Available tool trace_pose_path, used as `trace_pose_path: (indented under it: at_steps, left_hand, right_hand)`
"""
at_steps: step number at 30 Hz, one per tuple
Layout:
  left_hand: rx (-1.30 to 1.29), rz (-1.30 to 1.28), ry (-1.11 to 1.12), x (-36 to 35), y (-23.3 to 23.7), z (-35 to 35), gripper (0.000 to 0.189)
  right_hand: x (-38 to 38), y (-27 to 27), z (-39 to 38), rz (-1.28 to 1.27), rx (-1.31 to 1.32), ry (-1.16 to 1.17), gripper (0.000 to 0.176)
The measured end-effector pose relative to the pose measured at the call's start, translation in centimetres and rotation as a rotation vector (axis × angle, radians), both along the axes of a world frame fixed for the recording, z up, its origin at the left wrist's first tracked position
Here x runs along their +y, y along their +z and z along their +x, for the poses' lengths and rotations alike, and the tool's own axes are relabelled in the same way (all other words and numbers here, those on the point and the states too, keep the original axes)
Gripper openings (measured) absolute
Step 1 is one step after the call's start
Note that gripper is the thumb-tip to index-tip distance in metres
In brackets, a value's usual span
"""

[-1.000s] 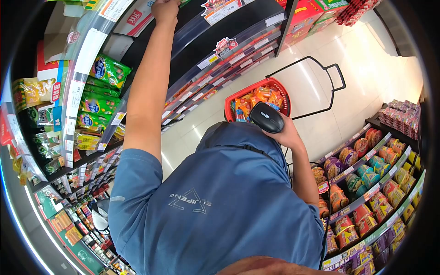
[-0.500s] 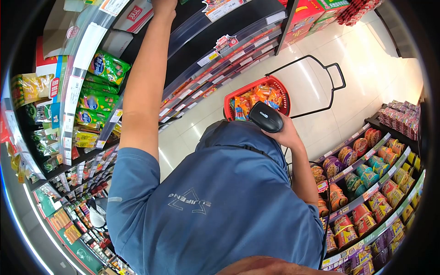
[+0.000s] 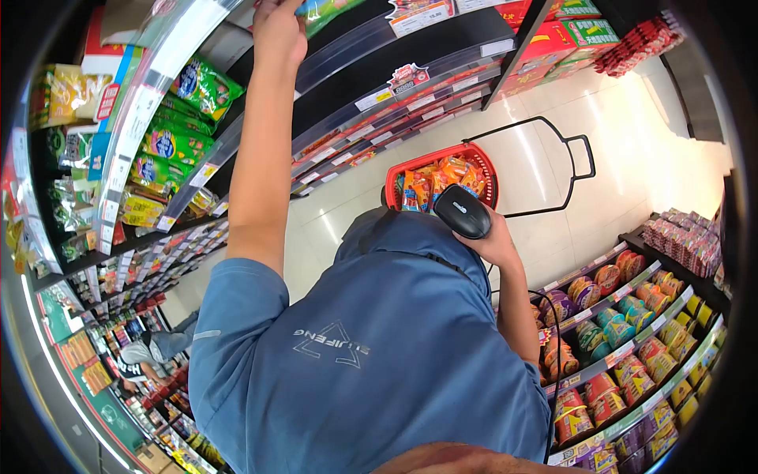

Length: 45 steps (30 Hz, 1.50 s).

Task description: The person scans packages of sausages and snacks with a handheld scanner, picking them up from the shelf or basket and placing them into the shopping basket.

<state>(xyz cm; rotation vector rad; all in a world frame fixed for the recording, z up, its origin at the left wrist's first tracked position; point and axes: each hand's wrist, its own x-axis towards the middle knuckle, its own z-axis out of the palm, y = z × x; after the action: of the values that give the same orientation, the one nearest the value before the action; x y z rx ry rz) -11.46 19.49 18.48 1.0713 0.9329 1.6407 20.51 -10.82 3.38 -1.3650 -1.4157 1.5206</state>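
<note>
My left hand (image 3: pixel 279 30) reaches up to the shelf at the top of the view, and its fingertips are cut off by the frame edge. Right beside the thumb is a green bag (image 3: pixel 328 11), only partly in view; whether my fingers grip it is hidden. My right hand (image 3: pixel 496 239) is closed around a black handheld barcode scanner (image 3: pixel 462 212) in front of my waist. Just beyond the scanner, a red shopping basket (image 3: pixel 491 178) on the floor holds several orange snack packets (image 3: pixel 454 171).
Green snack bags (image 3: pixel 175 142) fill the shelf at left. Black shelves (image 3: pixel 355 110) with price tags run across the top. A black basket handle (image 3: pixel 580 167) stretches over the floor. Cup noodles (image 3: pixel 606 395) line the right shelf. Another person (image 3: pixel 146 355) is at the lower left.
My left hand shows further down in the view, and more of the green bag beside it is visible. The view has shifted slightly. My right hand still holds the scanner.
</note>
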Motion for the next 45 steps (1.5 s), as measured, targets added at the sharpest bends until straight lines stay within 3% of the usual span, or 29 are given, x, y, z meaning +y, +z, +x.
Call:
trace_pose_path:
  at_steps: [1, 2, 5, 9, 12, 14, 21, 27, 40, 43, 44, 45]
  left_hand:
    - [0.008, 0.004, 0.038, -1.1, -0.2, -0.5, 0.022]
    - [-0.032, -0.076, -0.061, -2.2, -1.3, -2.1, 0.025]
    - [-0.067, -0.197, -0.045, -9.5, -1.4, 1.3, 0.02]
    - [-0.074, -0.352, -0.192, -18.0, -7.1, 3.9, 0.025]
    - [-0.06, -0.493, -0.299, -23.1, -7.5, 6.2, 0.029]
    - [-0.062, -0.468, -0.35, -24.8, -9.0, 6.7, 0.031]
    - [-0.001, -0.43, -0.451, -26.0, -8.6, 5.2, 0.037]
    - [-0.026, -0.431, -0.54, -26.5, -8.8, 2.6, 0.04]
    - [-0.036, -0.385, -0.567, -25.9, -8.7, -6.1, 0.049]
    - [-0.066, -0.351, -0.512, -25.6, -8.5, -7.1, 0.05]
    - [-0.066, -0.341, -0.504, -25.5, -8.3, -7.4, 0.051]
    - [-0.068, -0.334, -0.518, -25.2, -8.3, -7.7, 0.051]
  right_hand:
    - [0.2, 0.4, 0.0, -0.001, -0.005, 0.016, 0.055]
    - [0.4, 0.9, 0.1, 0.008, 0.004, 0.023, 0.055]
    - [1.2, 2.6, 0.6, 0.038, 0.021, 0.059, 0.056]
    - [1.6, 3.0, 1.3, -0.036, 0.014, 0.083, 0.055]
    - [1.2, 2.6, 1.6, -0.088, 0.258, -0.17, 0.044]
    - [2.0, 5.0, 1.3, -0.076, 0.309, -0.097, 0.04]
    - [2.4, 6.5, -2.0, 0.054, 0.346, -0.121, 0.049]
    - [1.1, 7.3, -7.0, 0.115, 0.242, -0.355, 0.052]
    - [1.6, 6.8, -15.0, 0.007, 0.283, -0.404, 0.063]
    - [1.7, 7.9, -16.8, 0.046, 0.267, -0.363, 0.064]
    - [1.9, 8.5, -17.7, 0.081, 0.248, -0.402, 0.052]
    - [2.2, 9.0, -18.3, 0.09, 0.243, -0.413, 0.052]
